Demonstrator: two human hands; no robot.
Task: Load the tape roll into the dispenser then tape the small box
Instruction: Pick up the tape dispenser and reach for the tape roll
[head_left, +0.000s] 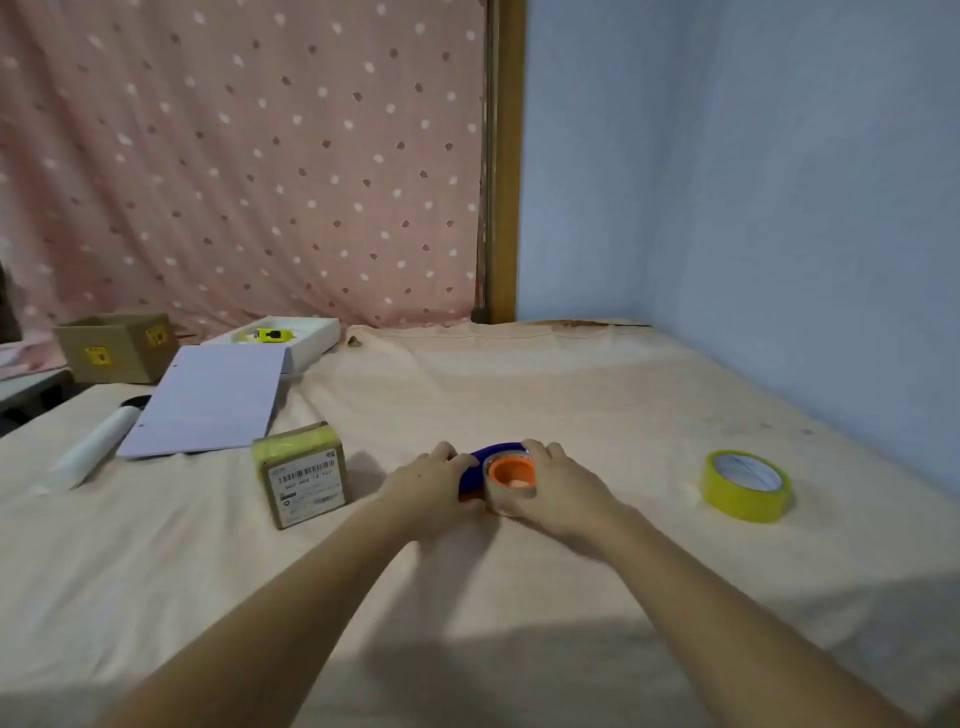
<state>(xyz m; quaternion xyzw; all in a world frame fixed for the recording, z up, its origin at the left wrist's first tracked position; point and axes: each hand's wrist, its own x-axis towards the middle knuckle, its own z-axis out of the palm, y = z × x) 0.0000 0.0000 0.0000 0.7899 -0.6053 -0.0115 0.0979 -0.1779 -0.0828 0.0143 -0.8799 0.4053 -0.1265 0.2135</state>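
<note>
A blue tape dispenser (491, 457) with an orange hub (511, 474) lies on the cloth-covered table (571, 395) in the middle. A clear tape roll (497, 491) sits around the orange hub. My left hand (428, 480) grips the dispenser's left side. My right hand (558, 488) wraps the tape roll from the right. The small cardboard box (304, 478) with a barcode label and yellowish top stands to the left of my hands. A yellow tape roll (745, 486) lies apart at the right.
A white sheet pad (208, 402) and a white rolled tube (93, 447) lie at the left. Behind them are a white tray (311, 335) with a yellow object and an open cardboard box (117, 345). A blue wall closes the right side.
</note>
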